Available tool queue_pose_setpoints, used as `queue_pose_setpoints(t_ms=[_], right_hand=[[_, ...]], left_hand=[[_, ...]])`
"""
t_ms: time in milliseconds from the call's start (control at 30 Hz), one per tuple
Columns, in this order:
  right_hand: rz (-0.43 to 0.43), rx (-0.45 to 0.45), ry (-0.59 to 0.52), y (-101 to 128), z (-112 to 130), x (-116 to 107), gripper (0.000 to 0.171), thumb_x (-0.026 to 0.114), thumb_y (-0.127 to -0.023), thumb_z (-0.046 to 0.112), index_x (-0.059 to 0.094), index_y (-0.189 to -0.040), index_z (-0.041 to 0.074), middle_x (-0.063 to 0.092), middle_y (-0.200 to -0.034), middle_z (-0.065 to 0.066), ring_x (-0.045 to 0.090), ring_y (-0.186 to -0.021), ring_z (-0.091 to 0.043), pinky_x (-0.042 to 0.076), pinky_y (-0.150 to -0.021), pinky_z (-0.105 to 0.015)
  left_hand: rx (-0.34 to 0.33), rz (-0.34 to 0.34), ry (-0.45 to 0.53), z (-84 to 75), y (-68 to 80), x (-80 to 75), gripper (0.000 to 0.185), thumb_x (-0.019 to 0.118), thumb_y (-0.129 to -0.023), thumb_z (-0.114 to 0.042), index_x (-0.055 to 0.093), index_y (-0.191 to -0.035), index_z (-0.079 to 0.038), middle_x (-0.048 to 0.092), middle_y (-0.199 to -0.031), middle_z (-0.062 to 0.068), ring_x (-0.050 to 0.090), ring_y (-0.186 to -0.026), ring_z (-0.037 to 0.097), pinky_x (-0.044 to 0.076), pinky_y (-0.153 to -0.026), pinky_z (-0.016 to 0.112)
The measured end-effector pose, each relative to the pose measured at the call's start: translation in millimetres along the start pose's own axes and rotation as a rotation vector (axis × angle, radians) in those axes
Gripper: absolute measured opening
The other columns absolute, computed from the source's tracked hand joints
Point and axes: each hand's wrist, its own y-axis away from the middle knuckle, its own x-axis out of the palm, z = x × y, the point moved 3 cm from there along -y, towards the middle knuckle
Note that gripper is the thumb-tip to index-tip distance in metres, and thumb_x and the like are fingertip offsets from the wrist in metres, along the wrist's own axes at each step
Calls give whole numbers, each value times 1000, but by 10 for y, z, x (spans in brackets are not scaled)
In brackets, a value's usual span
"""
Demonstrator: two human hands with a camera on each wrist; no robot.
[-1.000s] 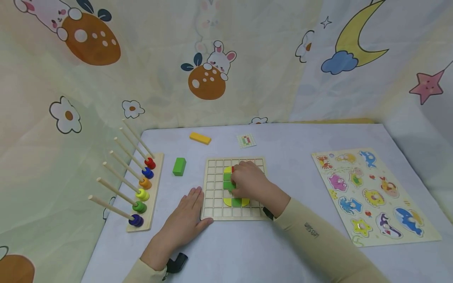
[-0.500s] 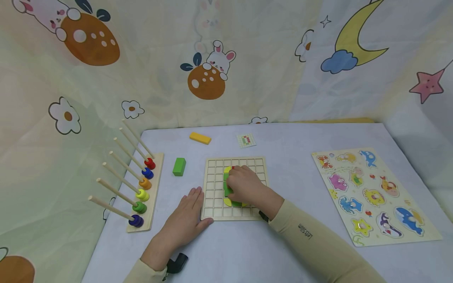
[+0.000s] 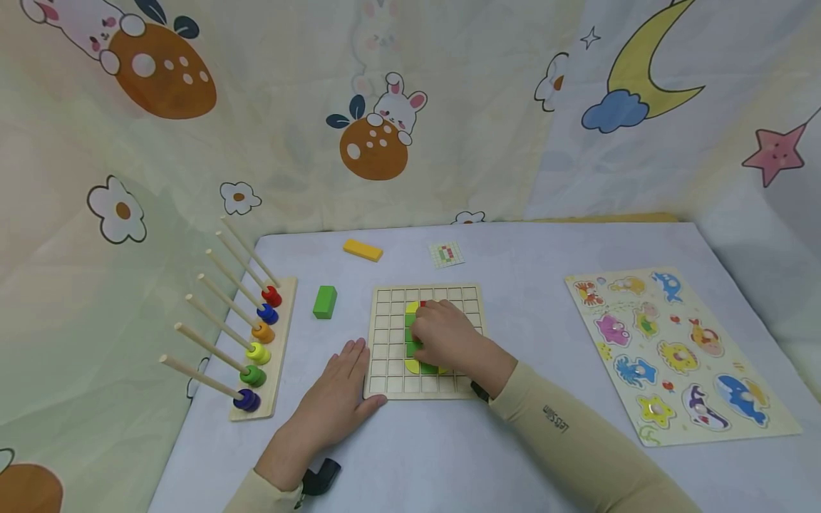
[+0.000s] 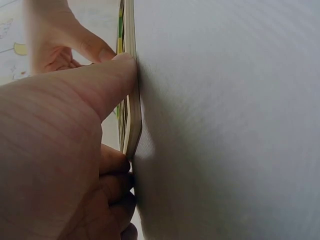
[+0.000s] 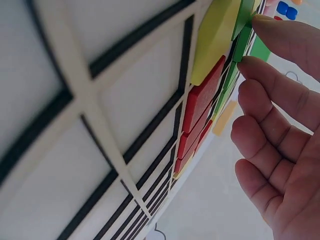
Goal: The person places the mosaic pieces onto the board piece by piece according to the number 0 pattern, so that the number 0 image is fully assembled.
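Observation:
My left hand (image 3: 330,395) lies flat on the white cloth at the near left of a wooden grid board (image 3: 388,377), fingers straight. Its thumb (image 4: 117,70) rests against the board's edge in the left wrist view. Over the middle of the board is my right hand (image 3: 449,338), covering part of a ring of coloured tiles. In the right wrist view, its thumb and index fingertips pinch a green tile (image 5: 243,42) lying in the grid; the other fingers are curled free. A yellow corner tile (image 5: 215,42) and red tiles (image 5: 199,105) sit in neighbouring squares.
A peg stacker (image 3: 282,335) with coloured rings stands left. Behind the board lie a green block (image 3: 325,302), an orange-yellow block (image 3: 363,250) and a small pattern card (image 3: 446,254). A sea-animal puzzle board (image 3: 661,385) lies right. Printed cloth (image 3: 474,142) hangs behind.
My right hand has shifted slightly left and down, and the green tile under it now lines up with the green column. The left hand has stayed in place.

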Motion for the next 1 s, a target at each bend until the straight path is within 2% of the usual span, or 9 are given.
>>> queue_pose_setpoints(t_ms=[233, 467, 833, 1000], right_hand=[[6, 2, -28, -15, 12, 33, 9, 85, -85, 28, 81, -82, 21, 64, -83, 9, 55, -88, -15, 47, -90, -36], [-8, 0, -45, 8, 9, 10, 3, 85, -83, 22, 83, -83, 21, 65, -83, 9, 53, -86, -15, 45, -85, -34], [-7, -2, -39, 8, 13, 53, 5, 85, -85, 24, 82, -84, 20, 66, -86, 8, 55, -89, -15, 45, -84, -34], [-22, -9, -52, 31, -7, 49, 5, 83, -87, 25, 84, -90, 21, 68, -87, 9, 55, -88, -15, 47, -86, -34]], left_hand=[[-3, 3, 2, 4, 6, -4, 98, 65, -96, -62, 26, -166, -5, 19, -176, 11, 14, -165, 29, 21, -133, 52], [-7, 7, -3, 4, 5, 11, 98, 64, -96, -63, 25, -166, -6, 19, -176, 11, 13, -165, 29, 21, -133, 52], [-5, 6, -6, 22, 4, 12, 99, 64, -96, -64, 25, -166, -6, 18, -177, 11, 13, -165, 29, 21, -133, 52], [-7, 11, -11, 37, 4, 25, 99, 63, -96, -64, 25, -166, -6, 17, -177, 11, 12, -166, 29, 20, -133, 52]])
